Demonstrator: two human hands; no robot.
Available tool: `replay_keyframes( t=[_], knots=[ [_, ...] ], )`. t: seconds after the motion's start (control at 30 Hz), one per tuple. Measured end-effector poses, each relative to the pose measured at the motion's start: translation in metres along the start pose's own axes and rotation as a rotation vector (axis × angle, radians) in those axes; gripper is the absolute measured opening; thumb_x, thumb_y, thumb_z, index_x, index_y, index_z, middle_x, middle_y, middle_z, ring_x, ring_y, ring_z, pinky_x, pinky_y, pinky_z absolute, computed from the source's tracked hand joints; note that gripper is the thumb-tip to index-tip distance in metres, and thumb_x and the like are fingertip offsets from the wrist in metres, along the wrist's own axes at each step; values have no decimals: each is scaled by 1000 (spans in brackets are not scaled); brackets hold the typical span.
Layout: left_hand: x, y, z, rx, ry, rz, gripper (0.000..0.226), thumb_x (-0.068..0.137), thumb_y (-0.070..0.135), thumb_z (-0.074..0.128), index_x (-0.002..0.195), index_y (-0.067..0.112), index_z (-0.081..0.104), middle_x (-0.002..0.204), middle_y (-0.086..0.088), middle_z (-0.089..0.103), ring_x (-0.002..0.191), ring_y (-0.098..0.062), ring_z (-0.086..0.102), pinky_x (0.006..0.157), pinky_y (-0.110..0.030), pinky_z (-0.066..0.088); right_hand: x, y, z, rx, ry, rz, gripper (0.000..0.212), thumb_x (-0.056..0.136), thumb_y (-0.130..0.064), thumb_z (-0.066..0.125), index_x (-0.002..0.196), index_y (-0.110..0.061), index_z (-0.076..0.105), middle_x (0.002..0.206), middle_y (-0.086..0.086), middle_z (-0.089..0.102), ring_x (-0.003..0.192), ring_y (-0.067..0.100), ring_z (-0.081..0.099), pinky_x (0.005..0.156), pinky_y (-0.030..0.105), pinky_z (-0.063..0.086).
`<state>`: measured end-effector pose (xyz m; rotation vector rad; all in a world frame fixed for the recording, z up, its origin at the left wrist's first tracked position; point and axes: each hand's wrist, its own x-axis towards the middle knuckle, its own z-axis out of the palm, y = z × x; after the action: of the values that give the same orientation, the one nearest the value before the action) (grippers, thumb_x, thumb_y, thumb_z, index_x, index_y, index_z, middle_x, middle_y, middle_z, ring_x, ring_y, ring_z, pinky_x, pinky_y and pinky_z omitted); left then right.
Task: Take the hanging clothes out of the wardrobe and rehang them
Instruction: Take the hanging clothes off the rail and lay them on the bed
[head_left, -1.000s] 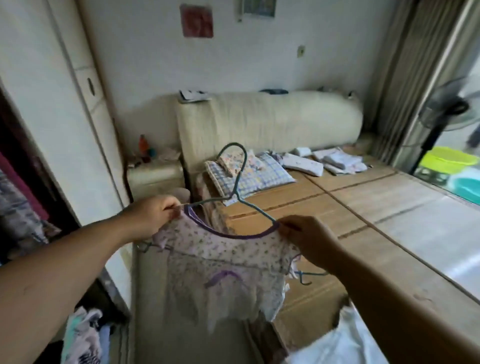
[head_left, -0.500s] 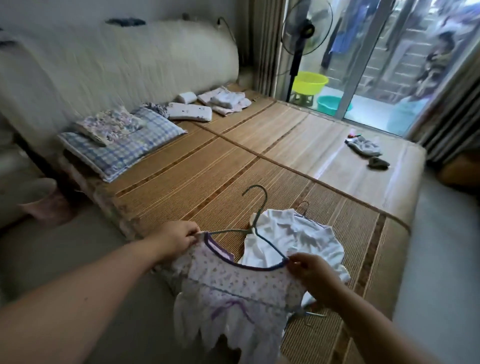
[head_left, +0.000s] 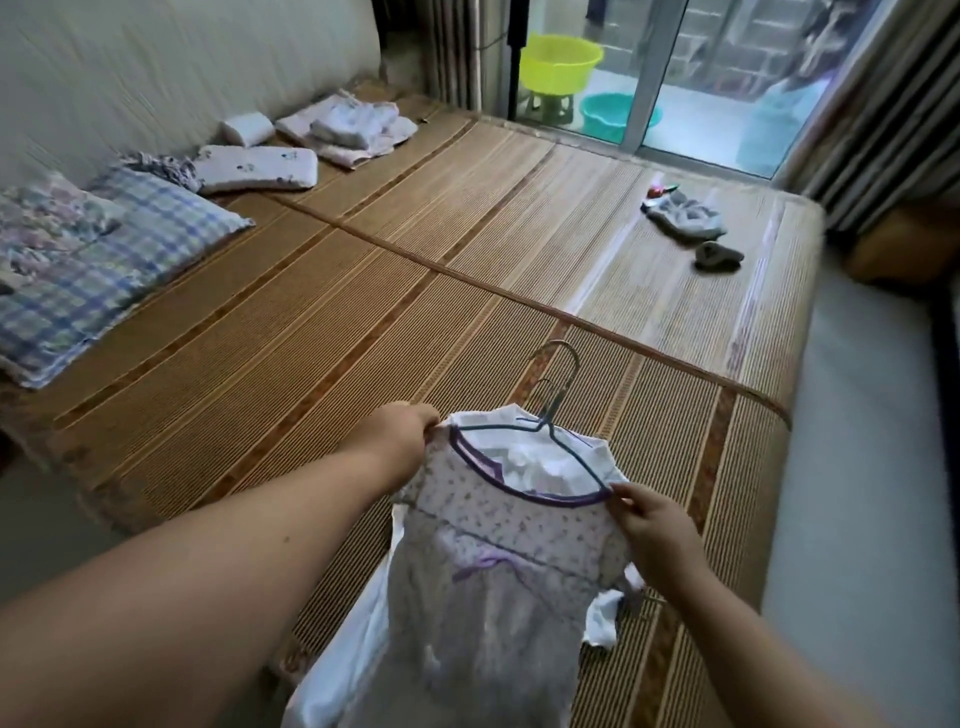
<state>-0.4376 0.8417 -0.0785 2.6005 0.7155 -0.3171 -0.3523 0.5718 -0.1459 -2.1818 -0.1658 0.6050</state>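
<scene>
A small floral dress (head_left: 498, 561) with purple trim hangs on a teal wire hanger (head_left: 558, 441). I hold it low over the near end of the bed. My left hand (head_left: 402, 431) grips its left shoulder and my right hand (head_left: 652, 525) pinches its right shoulder. A white garment (head_left: 540, 462) on its own metal hanger (head_left: 563, 364) lies on the bamboo mat (head_left: 395, 291) right beneath the dress; most of it is covered. The wardrobe is out of view.
A checked pillow (head_left: 114, 254) and folded clothes (head_left: 348, 127) lie along the headboard on the left. Small grey items (head_left: 685, 221) sit at the bed's far right. Beyond a glass door stand a yellow basin (head_left: 558, 60) and a teal basin (head_left: 618, 117). Curtains hang at the right.
I turned from the wardrobe side toward the bed and brought the floral dress down over the white garment on the mat. Both hands kept hold of its shoulders.
</scene>
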Motion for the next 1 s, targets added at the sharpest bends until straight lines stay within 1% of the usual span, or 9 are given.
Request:
replay_keyframes(
  t=[0.13,0.23,0.33,0.43,0.5,0.53,0.6,0.73,1.0],
  knots=[
    [76,7,50,23,-25,-42,19,93,27,38,84,28,55,96,-1,58,87,-26,54,78,-40,47,70,35,14,-44,5,69,28,94,-25,51,119,-25,64,114,-2,67,101,17,59,83,31,46],
    [121,4,88,70,-58,-85,24,93,28,36,101,31,58,104,-4,56,97,-30,53,85,-41,44,116,63,33,-85,7,106,28,94,-24,50,119,-27,64,117,0,66,105,20,58,91,36,47],
    [157,-3,120,91,-49,-97,32,94,28,37,120,35,55,120,-7,52,111,-32,50,93,-43,41,160,81,52,-154,15,120,33,96,-24,48,127,-27,57,124,7,63,110,27,56,88,31,42],
    [175,-14,145,48,-55,-102,41,96,31,41,136,38,42,153,-7,20,140,-29,22,111,-46,26,193,93,70,-171,47,138,50,96,-23,47,144,-24,34,137,12,51,119,32,51,96,37,41],
    [173,-19,155,35,-89,-98,44,95,34,43,139,39,37,159,-1,-3,146,-27,1,116,-49,15,199,97,79,-203,33,141,49,93,-19,51,139,-21,36,134,14,52,114,31,53,94,40,44],
    [170,-22,158,33,-108,-89,47,94,35,47,140,38,36,159,-1,-7,146,-28,-1,117,-51,13,196,98,84,-245,14,136,45,91,-18,54,134,-19,39,129,14,54,110,31,53,92,40,44],
    [158,-31,162,35,-145,-78,54,91,35,51,142,37,33,159,-2,-7,146,-29,0,117,-51,14,185,96,91,-326,-28,125,52,89,-16,59,137,-14,39,136,12,49,120,30,48,98,37,39],
    [114,-45,149,80,-171,-33,65,91,38,51,147,35,19,160,0,-5,147,-23,1,117,-48,16,154,73,102,-515,-139,-57,68,89,-34,57,147,-17,26,152,5,31,140,21,28,114,35,26],
    [3,-62,56,128,-121,-35,69,93,43,47,150,32,10,160,5,-3,147,-17,-2,117,-49,8,74,-74,105,-735,-314,-557,67,89,-38,56,147,-32,24,154,0,27,137,22,32,110,36,31]
  ],
)
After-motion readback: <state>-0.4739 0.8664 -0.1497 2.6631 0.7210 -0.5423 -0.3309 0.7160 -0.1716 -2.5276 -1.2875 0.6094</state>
